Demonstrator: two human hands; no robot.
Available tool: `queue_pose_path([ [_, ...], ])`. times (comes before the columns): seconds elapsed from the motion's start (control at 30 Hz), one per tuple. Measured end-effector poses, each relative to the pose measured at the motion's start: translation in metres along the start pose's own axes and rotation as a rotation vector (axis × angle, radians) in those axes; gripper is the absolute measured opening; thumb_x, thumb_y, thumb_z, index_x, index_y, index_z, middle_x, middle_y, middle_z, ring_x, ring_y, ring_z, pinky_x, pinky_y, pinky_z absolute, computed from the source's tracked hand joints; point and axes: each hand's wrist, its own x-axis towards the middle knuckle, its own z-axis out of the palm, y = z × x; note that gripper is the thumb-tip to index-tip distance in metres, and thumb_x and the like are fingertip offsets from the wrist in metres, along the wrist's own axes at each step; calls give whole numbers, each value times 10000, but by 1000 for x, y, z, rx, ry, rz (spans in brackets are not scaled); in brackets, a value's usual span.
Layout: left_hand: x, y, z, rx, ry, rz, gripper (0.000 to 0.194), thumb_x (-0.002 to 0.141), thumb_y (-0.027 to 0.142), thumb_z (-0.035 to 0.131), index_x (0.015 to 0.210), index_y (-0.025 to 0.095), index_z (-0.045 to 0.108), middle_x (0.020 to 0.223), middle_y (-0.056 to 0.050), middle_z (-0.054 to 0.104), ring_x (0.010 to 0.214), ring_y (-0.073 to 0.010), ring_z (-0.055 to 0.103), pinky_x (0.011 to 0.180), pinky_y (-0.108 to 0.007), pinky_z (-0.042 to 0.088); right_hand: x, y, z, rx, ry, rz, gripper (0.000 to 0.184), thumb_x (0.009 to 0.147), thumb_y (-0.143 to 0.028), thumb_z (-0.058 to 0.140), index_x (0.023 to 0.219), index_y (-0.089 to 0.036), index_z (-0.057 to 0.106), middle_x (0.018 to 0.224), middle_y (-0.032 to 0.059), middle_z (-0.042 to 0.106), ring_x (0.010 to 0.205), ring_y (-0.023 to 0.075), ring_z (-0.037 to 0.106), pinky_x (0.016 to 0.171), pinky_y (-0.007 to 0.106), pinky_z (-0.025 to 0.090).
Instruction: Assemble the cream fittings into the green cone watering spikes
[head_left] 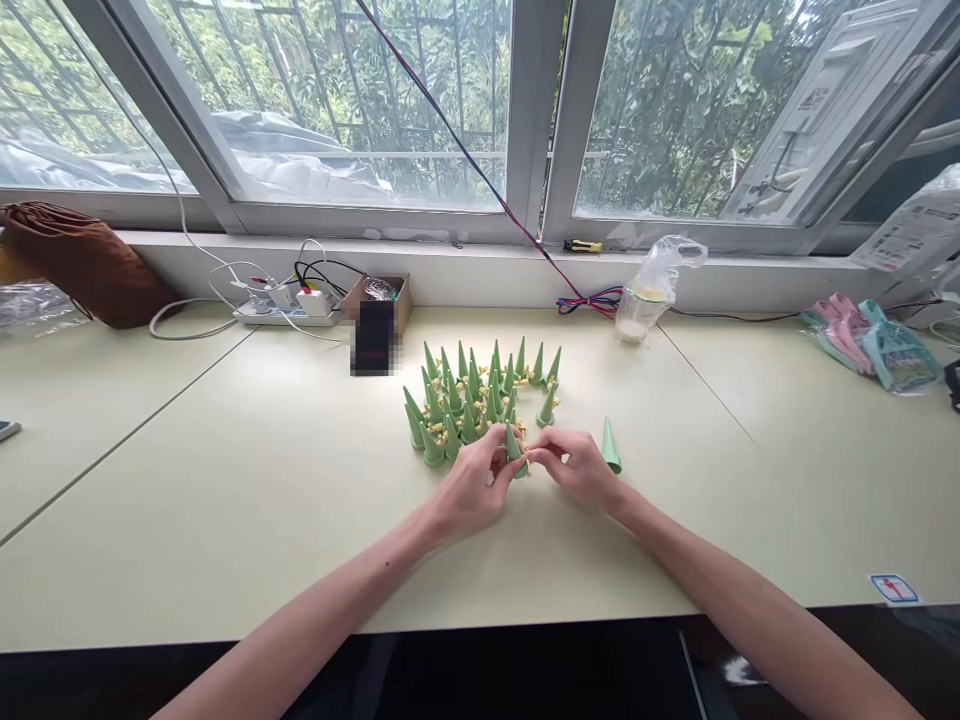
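From the head view, a pale yellow-green table (pixel 300 520) runs beneath a band of windows (pixel 360 110), with leaves and metal bars outside. Along its back edge sit a brown bag (pixel 112 265), a power strip (pixel 289 314) with white cables, a small cardboard box (pixel 403 300), a clear plastic bag (pixel 664 275) around a cup and, farther right, pink and teal plastic items (pixel 874 340). A sticker (pixel 894 588) lies near the front edge.

Both forearms reach in from the bottom and angle toward each other. The left hand (pixel 480 475) curls around a green cone (pixel 513 445), holding it nearly upright between thumb and fingers. The right hand (pixel 574 462) comes in from the other side, thumb and forefinger pinched at a small yellowish piece (pixel 526 456) on the cone's side; the fingertips nearly meet. A cluster of green cones (pixel 454 400) stands just beyond, and a lone cone (pixel 610 446) sits beside the right hand.
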Motion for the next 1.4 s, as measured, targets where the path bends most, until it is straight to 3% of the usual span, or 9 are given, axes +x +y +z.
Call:
queue_pose_path([
  [0.27, -2, 2, 1, 39, -46, 40, 118, 974, 208, 492, 1089, 193, 471, 688, 35, 538, 531, -99, 477, 552, -228, 425, 1, -3, 1, 3, -30, 51, 430, 985, -439, 502, 635, -209, 403, 561, -44, 372, 513, 108, 308, 490, 256, 275],
  [0.7, -5, 2, 3, 137, -41, 109, 52, 942, 166, 518, 987, 182, 499, 660, 45, 475, 535, -96, 419, 527, -217, 373, 1, -6, 2, 68, -23, 111, 426, 958, -394, 544, 605, -187, 426, 543, -46, 379, 498, 87, 322, 467, 244, 252],
  [0.83, -4, 4, 3, 161, 4, 128, 64, 930, 156, 531, 987, 182, 521, 684, 37, 492, 551, -96, 431, 533, -221, 376, 1, -8, 3, 57, -8, 92, 371, 969, -380, 548, 663, -175, 516, 579, -28, 466, 513, 95, 376, 472, 241, 295],
  [1.03, 0, 7, -1, 110, 63, 118, 114, 913, 133, 550, 1012, 184, 529, 679, 46, 495, 542, -85, 439, 519, -205, 394, -1, -11, 0, 20, 8, -35, 140, 961, -314, 585, 974, -176, 609, 734, 10, 611, 565, 118, 535, 516, 250, 432],
  [1.23, 4, 9, -5, 63, 117, 81, 158, 901, 150, 574, 1049, 182, 530, 705, 29, 559, 555, -93, 502, 520, -210, 437, -3, -5, 0, -45, 7, -180, 150, 960, -239, 583, 1106, -205, 597, 926, 58, 665, 604, 121, 582, 525, 261, 499],
  [1.4, 4, 9, -7, 48, 106, 53, 162, 905, 166, 574, 1062, 182, 535, 714, 20, 590, 556, -99, 521, 513, -215, 443, -1, 0, -1, -51, -7, -244, 154, 978, -219, 579, 1126, -224, 621, 945, 63, 678, 684, 141, 618, 565, 267, 537],
])
